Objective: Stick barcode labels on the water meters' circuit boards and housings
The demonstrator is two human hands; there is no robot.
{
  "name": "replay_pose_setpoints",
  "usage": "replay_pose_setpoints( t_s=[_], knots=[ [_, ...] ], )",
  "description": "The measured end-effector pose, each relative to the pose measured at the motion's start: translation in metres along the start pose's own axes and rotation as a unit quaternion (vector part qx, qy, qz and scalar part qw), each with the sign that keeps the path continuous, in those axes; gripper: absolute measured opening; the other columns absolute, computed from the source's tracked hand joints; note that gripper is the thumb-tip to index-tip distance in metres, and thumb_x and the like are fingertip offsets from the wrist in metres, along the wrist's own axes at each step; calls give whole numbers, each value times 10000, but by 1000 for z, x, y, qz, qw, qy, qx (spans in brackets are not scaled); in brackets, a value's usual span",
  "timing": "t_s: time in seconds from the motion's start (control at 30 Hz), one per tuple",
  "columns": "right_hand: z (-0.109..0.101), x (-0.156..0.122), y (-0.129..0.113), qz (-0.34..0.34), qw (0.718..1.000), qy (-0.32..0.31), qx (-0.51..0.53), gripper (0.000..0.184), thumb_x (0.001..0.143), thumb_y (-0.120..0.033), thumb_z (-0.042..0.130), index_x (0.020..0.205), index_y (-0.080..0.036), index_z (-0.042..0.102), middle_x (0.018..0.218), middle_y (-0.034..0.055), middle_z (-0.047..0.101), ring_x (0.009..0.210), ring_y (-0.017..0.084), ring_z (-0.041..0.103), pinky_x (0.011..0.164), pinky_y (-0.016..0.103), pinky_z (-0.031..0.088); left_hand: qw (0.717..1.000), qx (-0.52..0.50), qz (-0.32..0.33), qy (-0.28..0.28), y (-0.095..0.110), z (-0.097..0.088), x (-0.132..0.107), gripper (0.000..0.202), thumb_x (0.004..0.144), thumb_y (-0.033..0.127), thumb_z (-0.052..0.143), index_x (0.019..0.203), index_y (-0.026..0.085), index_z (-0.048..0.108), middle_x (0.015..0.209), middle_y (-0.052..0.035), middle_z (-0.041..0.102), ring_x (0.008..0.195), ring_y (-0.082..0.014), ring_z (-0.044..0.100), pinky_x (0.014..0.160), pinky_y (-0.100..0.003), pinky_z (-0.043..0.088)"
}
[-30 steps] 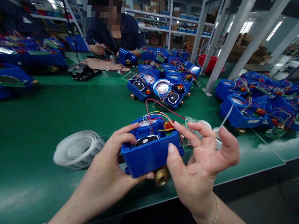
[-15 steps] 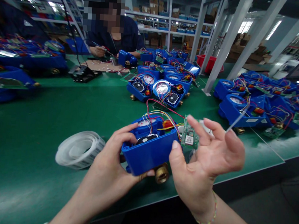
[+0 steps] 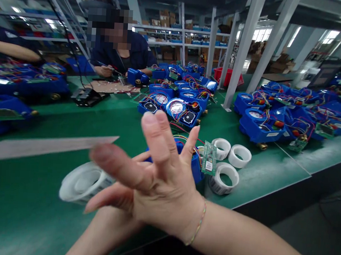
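My right hand point(image 3: 167, 181) reaches across in front of my left one with its fingers spread wide. A pale paper strip point(image 3: 50, 147), blurred, hangs at the tip of its forefinger and seems stuck there; no other finger pinches it. Behind it, my left hand point(image 3: 115, 220) is mostly covered, with fingers on the blue water meter point(image 3: 196, 169). Most of that meter is hidden by my right hand. From its right side a green circuit board point(image 3: 209, 157) hangs on coloured wires. Left of my hands lies a large roll of labels point(image 3: 79, 183).
Several smaller label rolls point(image 3: 224, 181) lie right of the meter. Wired blue meters point(image 3: 172, 104) stand further back, with more meters point(image 3: 257, 129) at right and left. Across the green table point(image 3: 43, 127), a co-worker point(image 3: 120, 55) works beside a black device point(image 3: 88, 96). A metal post point(image 3: 241, 55) rises from the table.
My right hand has left the meter's right side and swung left across my left hand, carrying the paper strip along. The label rolls at right are now uncovered.
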State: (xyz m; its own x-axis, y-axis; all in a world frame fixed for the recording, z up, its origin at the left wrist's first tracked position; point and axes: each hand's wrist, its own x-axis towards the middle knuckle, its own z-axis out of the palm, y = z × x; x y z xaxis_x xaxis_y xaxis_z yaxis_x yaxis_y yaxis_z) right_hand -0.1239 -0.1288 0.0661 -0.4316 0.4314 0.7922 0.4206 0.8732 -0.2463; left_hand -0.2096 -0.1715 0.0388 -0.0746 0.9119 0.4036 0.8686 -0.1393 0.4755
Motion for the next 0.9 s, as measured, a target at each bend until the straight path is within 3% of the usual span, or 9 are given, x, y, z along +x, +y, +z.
replay_pose_setpoints(
  t_s=[0.1, 0.2, 0.43, 0.53, 0.6, 0.67, 0.73, 0.83, 0.9],
  knots=[
    [-2, 2, 18, 3, 999, 32, -33, 699, 768, -807, 532, 1382, -476, 498, 1516, 54, 474, 1540, 301, 146, 1177, 696, -34, 998, -46, -12, -37, -18, -25, -3, 555, 798, 393, 701, 1320, 351, 514, 1384, -19, 577, 1313, -357, 539, 1048, -481, 535],
    [-3, 3, 39, 2, 996, 64, -58, 705, 847, -750, 522, 1420, -341, 469, 1540, 153, 407, 1531, 329, 183, 1172, 697, -16, 995, -89, -37, -27, -23, -30, -3, 599, 751, 381, 784, 1264, 309, 482, 1415, -71, 522, 1276, -346, 562, 1033, -527, 535],
    [-27, 1, 92, 59, 981, 123, -138, 647, 905, -461, 640, 1457, -300, 344, 1572, 145, 282, 1526, 399, 123, 1126, 763, -31, 986, -155, -60, -10, -33, -28, -3, 572, 678, 413, 861, 1026, 259, 435, 1426, -149, 457, 1312, -331, 523, 917, -458, 586],
    [-52, -15, 94, 62, 973, 205, -82, 771, 873, -331, 694, 1507, -289, 258, 1508, 162, 303, 1451, 388, 279, 1154, 676, 214, 982, -161, -99, -11, -41, -32, -6, 644, 635, 446, 883, 1050, 268, 424, 1460, -147, 424, 1306, -324, 527, 928, -460, 579],
    [-70, -26, 82, 87, 973, 216, 5, 620, 846, -283, 720, 1402, -316, 449, 1331, 112, 449, 1242, 319, 495, 1064, 541, 417, 982, -156, -105, -13, -42, -33, -6, 652, 630, 462, 883, 1055, 267, 429, 1459, -147, 432, 1301, -324, 530, 922, -451, 580],
    [-85, -33, 65, 131, 980, 120, 87, 276, 860, -240, 700, 1119, -317, 644, 1092, 48, 538, 1011, 229, 584, 902, 391, 514, 985, -145, -98, -14, -40, -33, -6, 642, 627, 477, 882, 1041, 263, 440, 1442, -144, 457, 1296, -326, 533, 932, -452, 571],
    [-94, -32, 52, 170, 970, -25, 174, 88, 880, -209, 671, 896, -295, 675, 933, 9, 562, 859, 171, 602, 747, 294, 523, 987, -134, -87, -11, -37, -32, -5, 627, 632, 489, 876, 1028, 262, 447, 1426, -137, 477, 1293, -325, 535, 954, -461, 554],
    [-94, -23, 43, 233, 919, -187, 255, 144, 887, -187, 640, 778, -275, 670, 880, -10, 593, 796, 151, 607, 682, 278, 499, 991, -114, -70, -6, -34, -31, -5, 613, 642, 493, 869, 1035, 266, 456, 1417, -123, 490, 1289, -324, 533, 1010, -504, 508],
    [-88, -17, 42, 264, 907, -215, 247, 157, 880, -190, 631, 757, -273, 683, 904, -1, 591, 842, 173, 597, 731, 323, 489, 993, -103, -60, -5, -33, -30, -5, 617, 644, 502, 865, 1045, 269, 458, 1417, -118, 491, 1292, -327, 529, 1046, -538, 473]
  ],
)
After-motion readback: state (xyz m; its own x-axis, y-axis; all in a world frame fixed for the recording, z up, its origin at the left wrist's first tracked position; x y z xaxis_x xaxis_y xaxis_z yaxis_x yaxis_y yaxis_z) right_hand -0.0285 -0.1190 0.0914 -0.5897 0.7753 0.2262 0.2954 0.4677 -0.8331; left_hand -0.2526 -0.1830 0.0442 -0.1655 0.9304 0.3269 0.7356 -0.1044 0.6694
